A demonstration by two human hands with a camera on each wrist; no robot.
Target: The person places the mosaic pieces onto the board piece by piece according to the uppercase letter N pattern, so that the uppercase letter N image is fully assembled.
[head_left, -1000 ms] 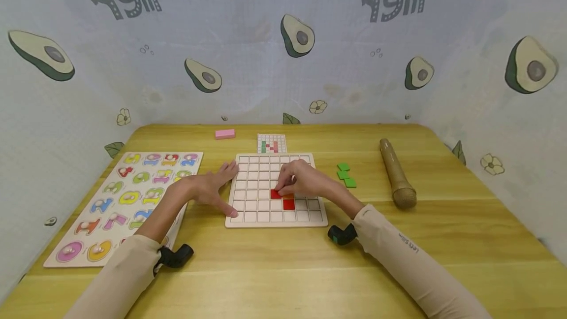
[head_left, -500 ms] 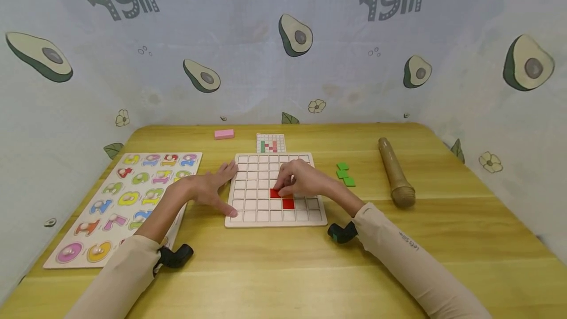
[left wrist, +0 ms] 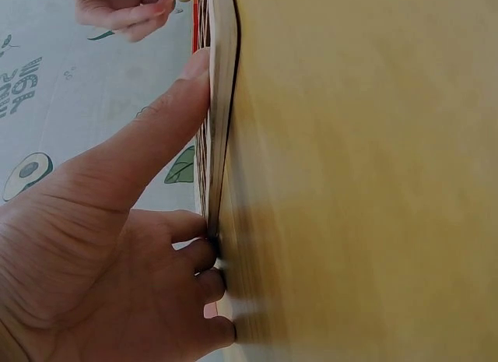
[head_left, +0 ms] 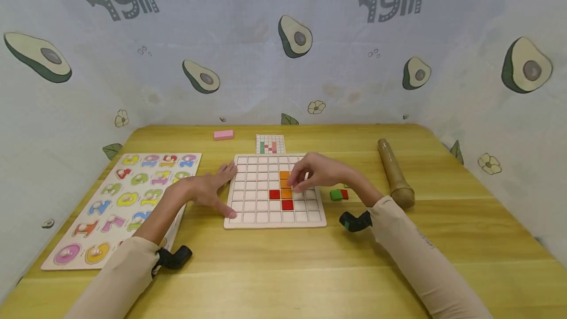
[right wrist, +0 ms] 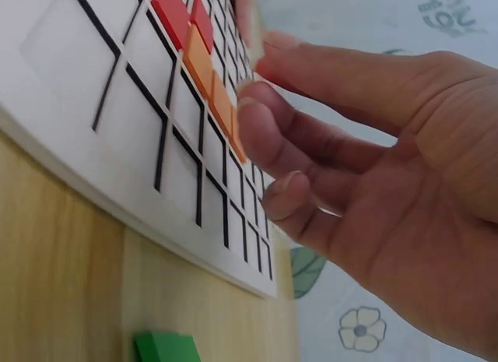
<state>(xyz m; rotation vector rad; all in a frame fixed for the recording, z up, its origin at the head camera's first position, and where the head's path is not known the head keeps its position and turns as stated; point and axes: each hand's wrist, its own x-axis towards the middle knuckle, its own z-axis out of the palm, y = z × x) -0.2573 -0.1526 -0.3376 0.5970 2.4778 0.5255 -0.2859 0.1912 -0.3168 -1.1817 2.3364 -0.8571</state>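
Note:
A white gridded board (head_left: 250, 215) lies in front of me. My left hand (head_left: 208, 188) is spread at its left side, thumb (left wrist: 198, 66) resting on the near left corner and fingertips against the left edge. Above the board's right half hovers my right hand (head_left: 323, 171), fingers loosely bent. No tile shows between its thumb and fingertips in the right wrist view. Close by those fingertips, orange tiles (head_left: 285, 194) form a column. Below it sits one red tile (head_left: 287, 205), and another red tile (head_left: 274, 194) lies diagonally up-left of that.
Right of the board lie a green tile (head_left: 336, 195) and a red tile (head_left: 344, 194); my right wrist hides others. A small pattern card (head_left: 270, 138) stands behind the board. Around are a number puzzle (head_left: 106, 201), a pink block (head_left: 223, 135) and a wooden microphone (head_left: 394, 171).
My right hand has left the red tile and moved right, uncovering the orange column. Its forearm now covers most of the green tiles seen before. The left hand stays put.

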